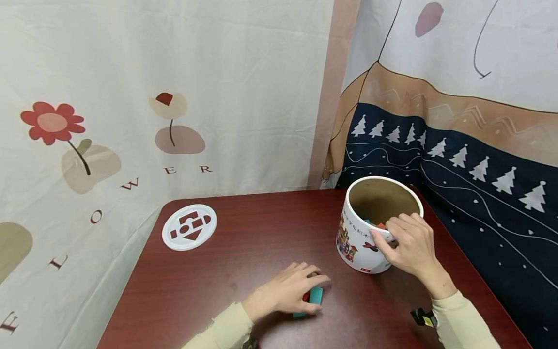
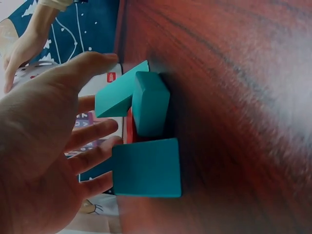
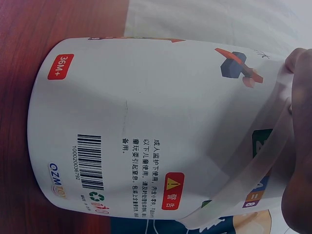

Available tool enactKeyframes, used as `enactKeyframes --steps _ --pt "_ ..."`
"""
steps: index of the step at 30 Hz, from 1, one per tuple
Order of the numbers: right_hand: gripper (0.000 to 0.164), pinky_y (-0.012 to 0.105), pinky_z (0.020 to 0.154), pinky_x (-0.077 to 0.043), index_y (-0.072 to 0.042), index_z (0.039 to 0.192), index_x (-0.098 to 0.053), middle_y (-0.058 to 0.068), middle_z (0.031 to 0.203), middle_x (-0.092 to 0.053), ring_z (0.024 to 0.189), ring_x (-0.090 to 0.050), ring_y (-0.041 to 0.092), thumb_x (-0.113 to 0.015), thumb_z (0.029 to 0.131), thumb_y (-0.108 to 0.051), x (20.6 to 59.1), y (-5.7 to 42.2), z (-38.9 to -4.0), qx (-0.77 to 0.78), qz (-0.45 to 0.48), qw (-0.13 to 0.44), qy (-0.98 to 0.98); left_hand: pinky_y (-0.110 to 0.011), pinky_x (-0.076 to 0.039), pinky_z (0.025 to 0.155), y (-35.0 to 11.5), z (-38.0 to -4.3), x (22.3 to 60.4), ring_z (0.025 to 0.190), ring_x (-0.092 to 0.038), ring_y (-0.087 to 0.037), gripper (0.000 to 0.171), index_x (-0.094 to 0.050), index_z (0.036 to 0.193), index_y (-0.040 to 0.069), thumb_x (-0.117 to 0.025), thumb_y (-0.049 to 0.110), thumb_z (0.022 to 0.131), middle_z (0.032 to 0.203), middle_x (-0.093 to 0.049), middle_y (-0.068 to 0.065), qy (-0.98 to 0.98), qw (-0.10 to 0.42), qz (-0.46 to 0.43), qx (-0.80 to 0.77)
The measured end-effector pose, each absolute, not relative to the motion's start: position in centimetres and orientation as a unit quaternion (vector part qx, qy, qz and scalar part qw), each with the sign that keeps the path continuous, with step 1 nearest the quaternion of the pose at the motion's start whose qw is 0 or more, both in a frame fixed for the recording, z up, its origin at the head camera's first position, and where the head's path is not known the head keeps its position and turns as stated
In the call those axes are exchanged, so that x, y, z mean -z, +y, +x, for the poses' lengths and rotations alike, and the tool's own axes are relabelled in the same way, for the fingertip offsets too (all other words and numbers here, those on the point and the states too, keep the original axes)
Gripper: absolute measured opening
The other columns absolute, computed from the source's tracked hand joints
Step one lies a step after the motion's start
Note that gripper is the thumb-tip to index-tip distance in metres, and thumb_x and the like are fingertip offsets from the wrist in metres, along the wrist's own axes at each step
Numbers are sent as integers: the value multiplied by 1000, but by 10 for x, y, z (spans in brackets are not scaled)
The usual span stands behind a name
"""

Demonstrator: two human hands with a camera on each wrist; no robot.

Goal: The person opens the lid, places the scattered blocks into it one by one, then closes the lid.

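Observation:
My left hand [image 1: 293, 290] is low at the front middle of the table, fingers spread and thumb apart, around a small group of toy blocks. In the left wrist view, the group shows a teal rectangular block [image 2: 146, 168], a second teal block [image 2: 152, 105], a teal wedge [image 2: 114, 95] and a sliver of red block [image 2: 129, 127]. Some fingertips overlap the blocks' near edges there. At the right, my right hand [image 1: 410, 242] grips the rim of a white printed bucket [image 1: 357, 245], thumb outside. The bucket stands upright with red and teal blocks [image 1: 381, 226] inside, mostly hidden by its wall.
A round white lid [image 1: 180, 244] with shape cut-outs lies at the back left of the reddish-brown table [image 1: 257, 232]. Printed cloth [image 1: 244, 97] hangs behind the table, and dark tree-patterned cloth [image 1: 462, 194] along the right. A white handle strap [image 3: 243, 180] crosses the bucket's side.

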State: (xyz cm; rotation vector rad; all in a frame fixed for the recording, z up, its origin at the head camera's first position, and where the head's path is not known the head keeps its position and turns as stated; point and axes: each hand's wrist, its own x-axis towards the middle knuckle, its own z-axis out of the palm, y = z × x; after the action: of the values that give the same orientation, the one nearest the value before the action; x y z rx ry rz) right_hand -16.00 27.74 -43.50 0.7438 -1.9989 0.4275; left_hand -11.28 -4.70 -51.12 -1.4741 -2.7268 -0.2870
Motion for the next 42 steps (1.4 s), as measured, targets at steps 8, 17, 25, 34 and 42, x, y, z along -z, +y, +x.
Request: enactKeyframes --steps 8,17,25,34,42 --pt "48 36 50 -27 -13 59 -54 0 53 -45 52 -39 18 -58 92 -47 435 278 -160 -175 302 463 -814 -25 -41 82 -44 -111 515 107 -56 -10 57 -68 135 27 -75 53 85 123 -64 7 -874 -4 -481 63" --pt "49 37 50 -28 -12 59 -56 1 53 -47 52 -39 18 -58 92 -48 435 277 -160 -172 302 462 -816 -25 -39 77 -43 -110 514 97 -57 -3 43 -72 120 26 -78 48 84 112 -65 9 -871 -1 -487 68" --pt "49 37 50 -28 -11 59 -56 1 53 -46 52 -39 18 -58 92 -48 435 277 -160 -173 303 465 -814 -26 -39 76 -41 -112 513 85 -55 1 31 -70 111 23 -78 42 87 99 -64 12 -867 3 -492 80" --pt "47 37 50 -28 -11 59 -56 0 53 -46 52 -39 18 -59 91 -46 433 276 -160 -174 305 467 -811 -24 -37 73 -42 -115 514 82 -51 2 30 -69 118 26 -76 36 91 101 -64 11 -864 -28 -490 109" --pt "48 37 50 -28 -12 59 -55 0 53 -46 52 -39 18 -58 92 -47 433 276 -159 -173 303 466 -813 -25 -43 81 -44 -118 511 86 -53 1 25 -70 116 22 -75 30 93 103 -65 9 -854 -25 -497 152"
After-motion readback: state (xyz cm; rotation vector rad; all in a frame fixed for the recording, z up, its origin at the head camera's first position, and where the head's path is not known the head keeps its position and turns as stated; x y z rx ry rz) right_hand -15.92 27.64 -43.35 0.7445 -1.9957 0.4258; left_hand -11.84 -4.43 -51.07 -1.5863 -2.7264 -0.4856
